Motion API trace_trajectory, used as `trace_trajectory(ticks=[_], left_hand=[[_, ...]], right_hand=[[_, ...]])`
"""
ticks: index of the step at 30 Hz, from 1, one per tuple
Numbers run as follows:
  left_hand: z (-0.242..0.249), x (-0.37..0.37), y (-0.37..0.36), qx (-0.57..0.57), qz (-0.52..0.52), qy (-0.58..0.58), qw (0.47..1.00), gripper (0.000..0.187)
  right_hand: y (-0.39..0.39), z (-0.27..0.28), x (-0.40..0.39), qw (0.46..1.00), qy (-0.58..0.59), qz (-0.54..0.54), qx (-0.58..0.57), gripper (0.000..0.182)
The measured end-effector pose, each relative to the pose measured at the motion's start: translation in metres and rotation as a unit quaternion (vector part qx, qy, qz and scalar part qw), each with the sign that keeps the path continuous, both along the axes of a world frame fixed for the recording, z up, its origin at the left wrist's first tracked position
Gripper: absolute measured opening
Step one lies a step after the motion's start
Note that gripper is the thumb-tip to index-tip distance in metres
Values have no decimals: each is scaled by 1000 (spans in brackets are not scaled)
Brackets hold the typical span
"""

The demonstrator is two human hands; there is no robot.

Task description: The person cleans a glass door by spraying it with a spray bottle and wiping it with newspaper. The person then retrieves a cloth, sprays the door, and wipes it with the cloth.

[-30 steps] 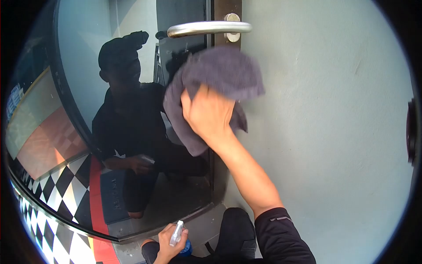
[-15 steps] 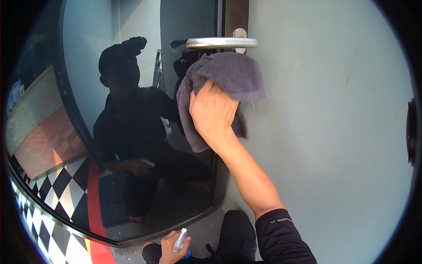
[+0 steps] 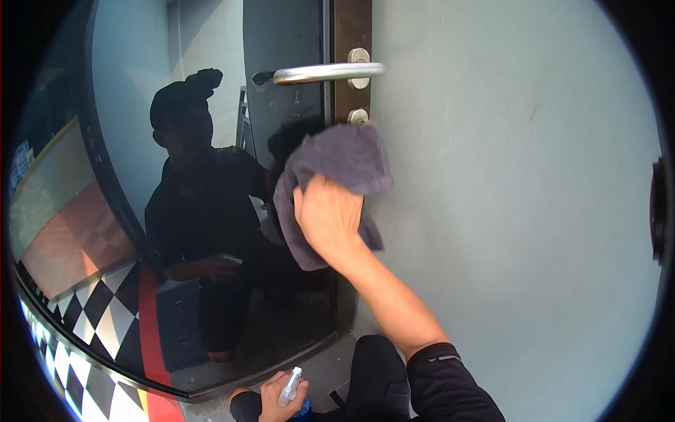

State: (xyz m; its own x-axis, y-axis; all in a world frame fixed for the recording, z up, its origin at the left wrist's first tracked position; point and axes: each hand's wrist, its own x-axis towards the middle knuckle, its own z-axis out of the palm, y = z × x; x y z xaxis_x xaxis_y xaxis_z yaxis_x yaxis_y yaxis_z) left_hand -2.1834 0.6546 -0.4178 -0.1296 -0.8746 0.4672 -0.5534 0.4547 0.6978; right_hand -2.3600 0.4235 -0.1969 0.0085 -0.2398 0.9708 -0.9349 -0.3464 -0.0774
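Observation:
My right hand point(image 3: 329, 214) is closed on a dark grey towel point(image 3: 344, 158), pressing it against the door's edge strip just below a round lock point(image 3: 358, 116). Folds of the towel hide the fingertips and the part of the door behind them. Above it, a silver door handle point(image 3: 327, 73) reaches across the brown frame strip point(image 3: 353, 28). Low in view, my left hand point(image 3: 278, 397) grips a spray bottle point(image 3: 302, 408) with a white trigger head and a blue body, mostly hidden by the hand and the picture edge.
A dark glass door panel point(image 3: 232, 309) fills the left and mirrors a person in a cap. A grey wall point(image 3: 506, 211) stands on the right. Below lie a grey floor point(image 3: 344, 362) and black-and-white checkered tiles point(image 3: 105, 309) with a red stripe point(image 3: 151, 320).
My right hand has moved the towel downward, and the lower lock has come into view. The view has shifted slightly. The left hand still holds the spray bottle low down.

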Motion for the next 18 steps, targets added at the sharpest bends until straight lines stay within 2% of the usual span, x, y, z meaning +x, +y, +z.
trace_trajectory(ticks=[1, 2, 4, 5, 7, 8, 10, 11, 13, 14, 15, 17, 18], left_hand=[[1, 1, 2, 9, -7, -6, 1000, 23], [1, 2, 2, 18, -14, -13, 1000, 23], [6, 4, 0, 24, -19, -10, 999, 23], [10, 3, 1, 20, -17, -2, 1000, 23], [14, 0, 0, 20, -19, 10, 1000, 23], [14, -1, 0, 24, -23, 13, 999, 23], [16, -1, -1, 25, -26, 10, 999, 22], [16, -1, -1, 20, -26, 4, 999, 23], [18, 1, -4, 13, -21, 4, 1000, 23], [20, 2, -4, 16, -15, 8, 1000, 24], [21, 3, -6, 18, -8, 14, 1000, 24], [15, 9, -19, 12, -11, 26, 1000, 15], [14, 14, -23, 18, -13, 32, 999, 11]], right_hand=[[1, 12, -1, 1000, -7, 8, -5, 29], [8, 38, 0, 999, -23, -16, 39, 29], [2, 79, 0, 996, -82, -35, 17, 35], [0, 89, -1, 993, -81, -83, 11, 37], [-2, 92, 4, 989, -100, -110, -12, 37], [1, 87, 9, 992, -92, -87, 17, 36], [2, 54, 22, 996, -58, -48, 44, 32], [3, 23, 26, 997, -48, 6, 66, 29], [7, -50, 28, 990, -19, 32, 136, 31], [9, -84, 21, 965, -27, 47, 256, 36], [-4, -117, 10, 998, -19, 49, 43, 48], [-9, -129, -1, 991, -51, 122, -7, 52], [-23, -131, -1, 992, -67, 111, -10, 51]])
